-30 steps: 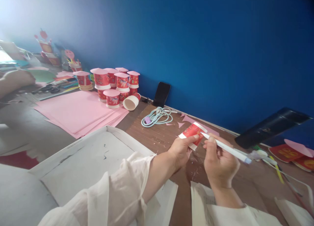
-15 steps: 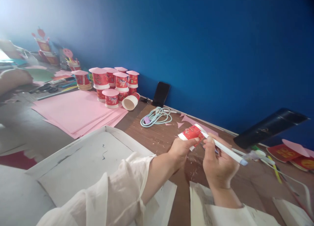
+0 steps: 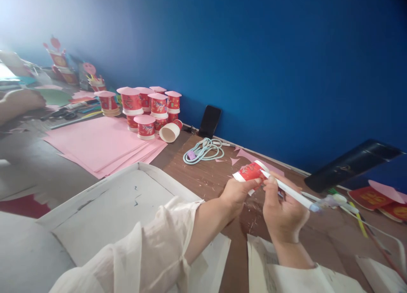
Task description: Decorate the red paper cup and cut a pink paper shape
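Note:
My left hand (image 3: 237,194) is closed on a small red paper cup (image 3: 251,171) with white edges, tilted above the brown table. Between the thumb and fingers of my right hand (image 3: 284,210) is a white marker pen (image 3: 294,193) with a pale blue end. Its tip points at the side of the cup; whether it touches is too small to tell. Part of the cup is hidden behind my left thumb and fingers. Left of the cup lies a coiled light-blue cable (image 3: 203,152) with a purple clip.
Red paper cups with pink paper tops (image 3: 130,101) stand stacked beyond pink paper sheets (image 3: 95,142). A white box lid (image 3: 127,199) lies left of my arm. A phone (image 3: 210,120) and a black case (image 3: 349,165) lean on the wall. Another person's arm (image 3: 22,103) rests far left.
The whole view has shifted slightly. Both hands keep nearly the same pose, with the cup and the marker pen still held.

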`<state>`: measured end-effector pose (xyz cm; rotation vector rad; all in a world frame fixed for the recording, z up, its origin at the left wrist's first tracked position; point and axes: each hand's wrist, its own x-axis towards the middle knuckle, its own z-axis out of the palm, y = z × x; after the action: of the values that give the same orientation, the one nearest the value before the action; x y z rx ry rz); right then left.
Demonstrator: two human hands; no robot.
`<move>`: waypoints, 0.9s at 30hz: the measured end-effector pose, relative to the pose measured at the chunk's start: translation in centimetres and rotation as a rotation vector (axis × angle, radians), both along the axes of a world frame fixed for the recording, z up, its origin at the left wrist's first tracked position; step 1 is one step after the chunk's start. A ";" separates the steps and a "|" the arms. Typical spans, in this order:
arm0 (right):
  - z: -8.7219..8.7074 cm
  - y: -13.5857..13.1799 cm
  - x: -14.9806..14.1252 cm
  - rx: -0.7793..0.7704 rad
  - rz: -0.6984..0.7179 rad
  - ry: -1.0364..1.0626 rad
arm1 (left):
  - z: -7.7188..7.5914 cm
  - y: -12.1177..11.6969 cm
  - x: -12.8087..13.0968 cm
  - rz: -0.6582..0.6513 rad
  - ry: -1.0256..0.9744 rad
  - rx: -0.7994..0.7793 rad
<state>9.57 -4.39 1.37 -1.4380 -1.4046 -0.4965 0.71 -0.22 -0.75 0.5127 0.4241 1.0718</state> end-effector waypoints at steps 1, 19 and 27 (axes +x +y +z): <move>0.0 0.0 0.0 0.006 -0.002 -0.006 | 0.0 0.1 0.1 0.000 -0.008 -0.003; -0.2 0.0 0.0 0.016 -0.104 -0.019 | 0.3 -0.1 0.1 -0.001 -0.061 -0.040; 0.0 -0.1 -0.1 -0.002 -0.125 -0.004 | 0.4 -0.3 -0.1 -0.010 -0.052 -0.063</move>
<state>9.49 -4.45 1.34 -1.5343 -1.3242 -0.5779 0.66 -0.54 -0.38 0.4299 0.4080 1.0563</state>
